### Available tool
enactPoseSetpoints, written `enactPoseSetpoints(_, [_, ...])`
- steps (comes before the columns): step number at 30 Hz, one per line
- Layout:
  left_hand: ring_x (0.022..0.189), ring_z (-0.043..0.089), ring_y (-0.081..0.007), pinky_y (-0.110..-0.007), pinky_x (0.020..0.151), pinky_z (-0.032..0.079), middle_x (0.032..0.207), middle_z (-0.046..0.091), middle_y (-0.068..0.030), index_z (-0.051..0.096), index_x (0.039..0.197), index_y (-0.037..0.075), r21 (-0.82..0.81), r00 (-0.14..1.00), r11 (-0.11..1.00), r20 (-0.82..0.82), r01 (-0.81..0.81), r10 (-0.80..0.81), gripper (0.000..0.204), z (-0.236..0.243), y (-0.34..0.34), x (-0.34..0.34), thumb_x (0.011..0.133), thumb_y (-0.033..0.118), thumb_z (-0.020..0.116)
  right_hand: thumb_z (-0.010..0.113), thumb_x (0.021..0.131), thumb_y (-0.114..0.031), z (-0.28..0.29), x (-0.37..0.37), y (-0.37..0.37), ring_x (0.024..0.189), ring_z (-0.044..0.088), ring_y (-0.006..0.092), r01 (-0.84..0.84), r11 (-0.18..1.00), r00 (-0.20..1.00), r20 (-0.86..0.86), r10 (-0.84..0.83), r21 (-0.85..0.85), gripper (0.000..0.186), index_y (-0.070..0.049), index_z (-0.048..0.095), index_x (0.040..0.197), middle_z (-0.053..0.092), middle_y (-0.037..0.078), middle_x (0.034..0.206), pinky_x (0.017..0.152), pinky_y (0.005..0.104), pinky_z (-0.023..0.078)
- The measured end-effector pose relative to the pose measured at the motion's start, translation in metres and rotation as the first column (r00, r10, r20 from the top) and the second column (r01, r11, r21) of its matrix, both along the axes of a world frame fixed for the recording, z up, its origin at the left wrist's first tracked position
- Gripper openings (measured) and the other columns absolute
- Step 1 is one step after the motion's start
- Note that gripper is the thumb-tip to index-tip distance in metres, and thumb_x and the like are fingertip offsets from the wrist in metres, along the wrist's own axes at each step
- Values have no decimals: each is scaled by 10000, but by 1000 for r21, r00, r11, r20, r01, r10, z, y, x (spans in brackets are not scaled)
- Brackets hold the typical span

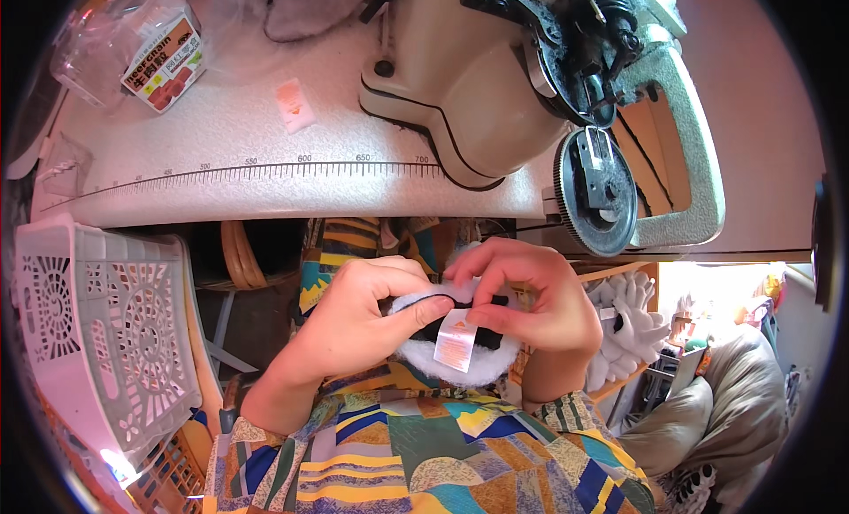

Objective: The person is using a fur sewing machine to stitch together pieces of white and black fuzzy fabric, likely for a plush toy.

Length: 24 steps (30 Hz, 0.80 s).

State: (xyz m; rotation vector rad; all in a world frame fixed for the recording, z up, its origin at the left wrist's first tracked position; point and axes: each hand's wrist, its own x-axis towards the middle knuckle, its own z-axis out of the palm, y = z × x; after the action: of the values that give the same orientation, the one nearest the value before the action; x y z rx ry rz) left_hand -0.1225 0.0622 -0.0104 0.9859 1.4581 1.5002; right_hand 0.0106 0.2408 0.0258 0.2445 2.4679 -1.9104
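Over my lap, both hands hold a small white fluffy fabric piece (420,362) with a black inside and a dark edge. My left hand (349,315) pinches its edge on the left, thumb lying along the dark rim. On the other side, my right hand (544,297) has thumb and forefinger closed on the edge beside the top of a white label (455,341). The label hangs down over the black inside, small print facing up. Fingers hide part of the far rim, so whether the label is attached cannot be told.
Beyond my hands stands a beige sewing machine (442,107) with a black toothed disc (594,191). On the white table (239,191) lie a loose label (294,105) and a clear plastic box (164,61). A white crate (115,324) is at left; white plush pieces (626,324) sit at right.
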Motion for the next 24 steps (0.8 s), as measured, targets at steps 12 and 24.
enactPoseSetpoints(12, [689, 575, -211, -310, 627, 450, 733, 622, -99, 694, 849, -19, -18, 997, 1000, -83, -7, 6, 113, 6, 7, 3, 810, 85, 708, 807, 638, -67, 6, 0, 5, 1099, 522, 324, -109, 986, 988, -126, 93, -127, 147, -42, 687, 718, 548, 140, 1054, 951, 423, 404])
enactPoseSetpoints(24, [697, 581, -204, -303, 643, 452, 737, 616, -94, 695, 875, -15, 7, 998, 1000, -66, 4, -3, 124, 8, 6, 3, 842, 105, 688, 761, 695, -5, -4, 3, 2, 819, 610, 186, 55, 998, 996, -71, -56, -26, 113, -12, 652, 727, 638, 103, 869, 742, 293, 454])
